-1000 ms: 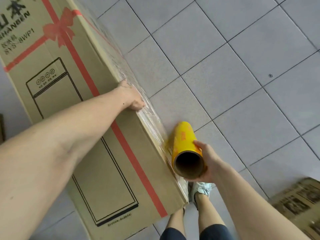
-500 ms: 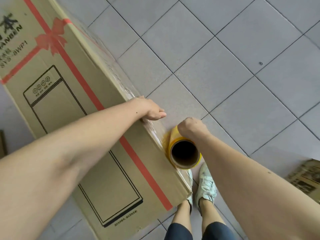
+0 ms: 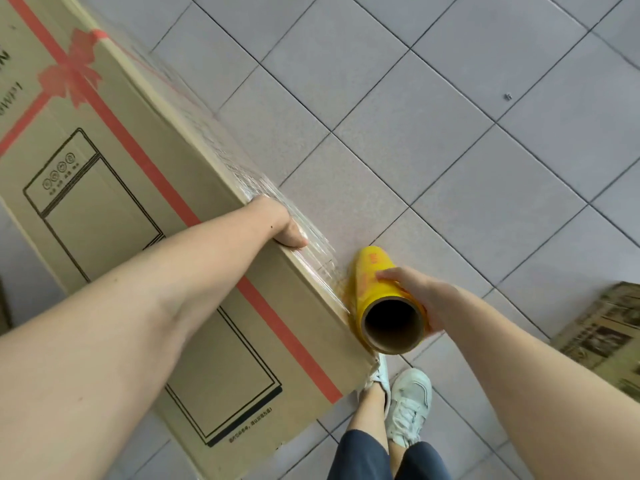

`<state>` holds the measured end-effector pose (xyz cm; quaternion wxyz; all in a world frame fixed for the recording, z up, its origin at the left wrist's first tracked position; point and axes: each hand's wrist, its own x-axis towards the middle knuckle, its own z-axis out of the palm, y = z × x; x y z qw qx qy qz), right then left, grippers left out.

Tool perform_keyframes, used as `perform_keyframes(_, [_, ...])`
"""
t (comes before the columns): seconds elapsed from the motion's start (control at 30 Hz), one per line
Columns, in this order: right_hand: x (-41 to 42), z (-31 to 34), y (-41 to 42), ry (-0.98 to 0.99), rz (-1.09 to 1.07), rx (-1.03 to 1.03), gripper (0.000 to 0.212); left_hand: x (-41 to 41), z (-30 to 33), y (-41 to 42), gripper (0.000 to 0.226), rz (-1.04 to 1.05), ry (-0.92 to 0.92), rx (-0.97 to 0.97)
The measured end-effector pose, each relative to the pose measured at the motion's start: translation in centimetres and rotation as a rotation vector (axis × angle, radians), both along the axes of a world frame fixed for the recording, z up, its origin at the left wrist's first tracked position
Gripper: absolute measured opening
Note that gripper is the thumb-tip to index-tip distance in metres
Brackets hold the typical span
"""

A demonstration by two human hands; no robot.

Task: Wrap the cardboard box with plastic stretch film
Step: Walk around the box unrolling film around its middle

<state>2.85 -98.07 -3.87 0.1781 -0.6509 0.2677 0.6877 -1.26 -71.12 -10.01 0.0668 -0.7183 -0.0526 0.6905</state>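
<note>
Grey floor tiles (image 3: 450,161) lie under the cardboard box (image 3: 145,209); your left hand (image 3: 277,220) presses film (wrinkled) on its edge, your right hand (image 3: 420,292) clasps the yellow roll (image 3: 377,285) just beside it.

Indoor packing or storage area: grey tiled floor (image 3: 450,168), large printed appliance carton (image 3: 121,202), flattened cardboard (image 3: 602,327) aside.

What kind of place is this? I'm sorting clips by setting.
Probably an indoor storeroom or packing area, though that's uncertain: grey tiled floor, a large printed cardboard box being wrapped, another carton lying nearby.
</note>
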Motion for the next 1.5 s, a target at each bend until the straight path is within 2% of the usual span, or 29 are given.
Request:
perform_keyframes(0.13, [-1.5,0.1,-6.2,0.114,-0.509,-0.033,0.066,0.2,-0.4,-0.1,0.099,0.027,0.005,0.028])
perform_keyframes(0.2, [-3.0,0.6,-7.8,0.175,-0.684,-0.037,0.060,0.3,0.4,-0.4,0.094,0.034,-0.004,0.033])
perform_keyframes(0.3, [-5.2,1.4,-8.2,0.241,-0.794,-0.027,0.059,0.2,2.0,-1.5,0.082,0.019,-0.037,0.069])
perform_keyframes(0.37, [-5.3,1.7,-7.8,0.217,-0.755,-0.019,0.055,0.0,3.4,-2.4,0.074,0.011,-0.109,0.079])
perform_keyframes(0.43, [-4.1,1.6,-7.1,0.062,-0.487,-0.016,0.041,-0.3,4.8,-4.1,0.069,0.058,-0.163,0.012])
perform_keyframes(0.5, [-2.4,1.2,-5.7,-0.194,-0.007,0.002,0.026,-0.9,6.0,-6.6,0.067,0.116,-0.174,-0.124])
perform_keyframes(0.57, [-1.6,0.4,-4.0,-0.350,0.342,0.067,0.027,-2.0,6.7,-9.4,0.067,0.132,-0.170,-0.203])
perform_keyframes(0.63, [-1.7,-0.5,-2.5,-0.380,0.538,0.106,0.044,-3.4,6.6,-11.4,0.070,0.069,-0.237,-0.198])
perform_keyframes(0.7, [-2.4,0.4,-1.3,-0.308,0.598,0.157,0.049,-4.4,6.6,-11.8,0.066,-0.005,-0.384,-0.152])
perform_keyframes(0.8, [-2.5,1.9,-1.1,-0.063,0.404,0.226,0.055,-4.8,6.7,-11.9,0.061,-0.040,-0.498,-0.140])
perform_keyframes(0.9, [-2.9,2.1,-3.9,-0.084,0.251,0.174,0.048,-4.7,6.6,-12.1,0.054,-0.048,-0.533,-0.123])
perform_keyframes(1.03, [-6.9,1.2,-9.5,-0.023,-0.255,0.079,0.068,-4.5,6.4,-12.3,0.059,-0.080,-0.563,-0.090])
perform_keyframes(1.17, [-13.1,1.0,-13.1,0.116,-0.831,0.032,0.060,-4.5,6.0,-12.2,0.059,-0.072,-0.572,-0.095])
perform_keyframes(1.3, [-19.3,0.1,-12.1,0.280,-1.220,-0.056,0.061,-4.8,5.9,-12.0,0.061,-0.097,-0.562,-0.109])
perform_keyframes(1.4, [-21.2,0.6,-10.7,0.312,-1.349,-0.099,0.057,-4.6,6.4,-12.2,0.067,-0.146,-0.490,-0.122])
perform_keyframes(1.47, [-20.5,1.4,-10.6,0.210,-1.268,-0.114,0.048,-4.6,6.9,-13.5,0.072,-0.221,-0.455,-0.193])
perform_keyframes(1.5, [-19.6,1.8,-10.4,0.157,-1.221,-0.112,0.037,-4.8,7.1,-14.6,0.073,-0.242,-0.446,-0.250])
